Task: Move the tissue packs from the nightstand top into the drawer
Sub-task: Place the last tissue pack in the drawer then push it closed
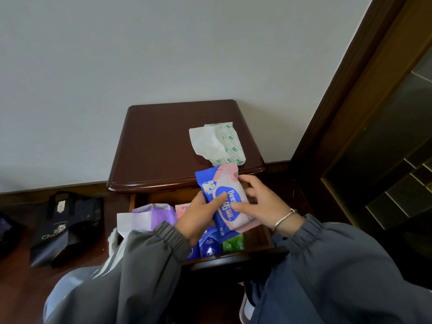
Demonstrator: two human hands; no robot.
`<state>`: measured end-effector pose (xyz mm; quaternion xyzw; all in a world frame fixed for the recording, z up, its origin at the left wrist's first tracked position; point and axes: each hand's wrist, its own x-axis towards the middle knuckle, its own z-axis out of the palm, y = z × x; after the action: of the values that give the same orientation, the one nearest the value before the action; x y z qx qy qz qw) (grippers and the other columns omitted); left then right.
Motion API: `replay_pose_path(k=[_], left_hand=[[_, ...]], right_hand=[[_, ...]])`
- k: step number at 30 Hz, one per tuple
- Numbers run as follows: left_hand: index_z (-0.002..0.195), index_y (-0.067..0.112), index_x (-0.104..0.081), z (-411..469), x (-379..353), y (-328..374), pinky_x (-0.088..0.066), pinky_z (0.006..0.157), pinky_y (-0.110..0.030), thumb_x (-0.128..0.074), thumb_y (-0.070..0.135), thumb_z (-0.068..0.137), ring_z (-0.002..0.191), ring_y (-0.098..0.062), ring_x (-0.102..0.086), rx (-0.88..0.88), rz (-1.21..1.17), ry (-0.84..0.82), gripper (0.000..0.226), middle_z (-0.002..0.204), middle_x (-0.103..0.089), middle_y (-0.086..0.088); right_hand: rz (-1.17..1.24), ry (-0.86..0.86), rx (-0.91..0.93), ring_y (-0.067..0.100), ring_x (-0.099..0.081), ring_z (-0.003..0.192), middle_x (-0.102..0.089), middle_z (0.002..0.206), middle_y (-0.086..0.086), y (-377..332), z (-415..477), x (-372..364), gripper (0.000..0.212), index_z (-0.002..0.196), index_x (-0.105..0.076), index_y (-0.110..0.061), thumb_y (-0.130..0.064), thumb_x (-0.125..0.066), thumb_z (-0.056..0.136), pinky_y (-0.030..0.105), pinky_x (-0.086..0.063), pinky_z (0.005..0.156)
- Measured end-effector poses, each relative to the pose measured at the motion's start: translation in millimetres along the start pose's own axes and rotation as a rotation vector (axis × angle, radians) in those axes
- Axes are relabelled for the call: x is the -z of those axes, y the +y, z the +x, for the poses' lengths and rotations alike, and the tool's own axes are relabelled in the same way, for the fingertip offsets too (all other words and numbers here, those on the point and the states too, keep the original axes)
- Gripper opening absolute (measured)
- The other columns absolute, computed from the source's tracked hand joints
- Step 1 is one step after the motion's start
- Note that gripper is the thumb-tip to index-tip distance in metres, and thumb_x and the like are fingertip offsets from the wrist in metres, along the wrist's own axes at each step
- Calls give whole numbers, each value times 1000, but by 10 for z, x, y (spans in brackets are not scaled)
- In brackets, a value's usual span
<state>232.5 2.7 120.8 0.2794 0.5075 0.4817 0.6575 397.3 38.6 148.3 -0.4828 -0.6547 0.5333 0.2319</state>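
2 hands (201,216) round 1 blue pack (224,197); 1 white pack (219,143) on nightstand (159,146).

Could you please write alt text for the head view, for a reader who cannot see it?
Both hands, left hand and right hand, hold a blue and pink tissue pack above the open drawer, which already contains several packs. One white and green tissue pack remains on the dark wooden nightstand top.

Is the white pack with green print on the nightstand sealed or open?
Open: a white tissue sheet sticks out of the white pack with green print, which lies on the nightstand top.
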Motion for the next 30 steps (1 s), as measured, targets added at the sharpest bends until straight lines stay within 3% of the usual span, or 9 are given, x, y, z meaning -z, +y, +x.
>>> replay_pose_path(k=[3,7,9,12,16,18,22,25,30], left_hand=[[122,5,-54,-23,260,92,-59,79,-37,-57,10,93,92,-23,-69,-68,41,121,29,118,-68,-16],[125,1,-52,-121,620,183,-58,74,-33,-56,8,94,88,-22,-67,-109,62,227,32,118,-66,-17],[125,2,-52,-168,745,205,-58,74,-33,-55,9,94,86,-22,-66,-117,62,256,32,117,-66,-17],[124,3,-52,-209,884,192,-58,75,-35,-55,10,94,87,-22,-67,-112,36,294,31,115,-67,-16],[119,7,-54,-225,1027,155,-57,74,-36,-57,13,93,88,-23,-68,-91,21,324,26,112,-69,-14],[115,10,-55,-217,1069,135,-56,75,-38,-58,15,92,88,-23,-68,-74,19,335,23,109,-69,-12],[112,14,-56,-170,1119,132,-57,69,-35,-60,17,91,88,-22,-69,-65,25,343,22,104,-71,-8],[106,17,-58,-146,1108,117,-58,63,-31,-60,17,91,82,-18,-71,-53,27,340,15,98,-72,-5],[108,17,-58,-183,1163,136,-58,60,-31,-61,20,91,83,-19,-70,-62,-6,369,17,97,-72,-4]], right_hand=[[-251,217,76,4,-58,71,-64,84,-5,-65,371,54,35,114,-60,-17,-30,-69,82,8,-45,67],[-445,522,-2,26,-60,100,-65,104,6,-232,1150,300,36,116,-58,-13,-37,-55,90,30,-45,80],[-507,473,-110,32,-56,112,-58,122,13,-269,1484,303,50,127,-48,-9,-39,-58,88,36,-44,90],[-546,411,-301,31,-57,113,-56,125,14,-231,1782,188,64,125,-44,-5,-36,-71,76,35,-47,83],[-572,381,-342,30,-62,105,-64,116,14,-193,1891,159,37,111,-58,-3,-18,-69,80,27,-43,71],[-450,353,-268,33,-62,105,-64,117,17,-184,1773,240,31,112,-61,-1,-14,-64,83,29,-46,75],[81,184,-169,26,-62,95,-62,120,17,-177,1109,567,29,116,-59,-2,-9,-61,88,29,-53,73],[83,21,-203,20,-69,85,-69,108,13,-50,544,762,19,104,-64,-8,-9,-64,85,31,-58,74],[206,-265,-403,21,-72,81,-74,97,14,267,-6,652,31,100,-69,-6,-10,-74,69,28,-59,66]])
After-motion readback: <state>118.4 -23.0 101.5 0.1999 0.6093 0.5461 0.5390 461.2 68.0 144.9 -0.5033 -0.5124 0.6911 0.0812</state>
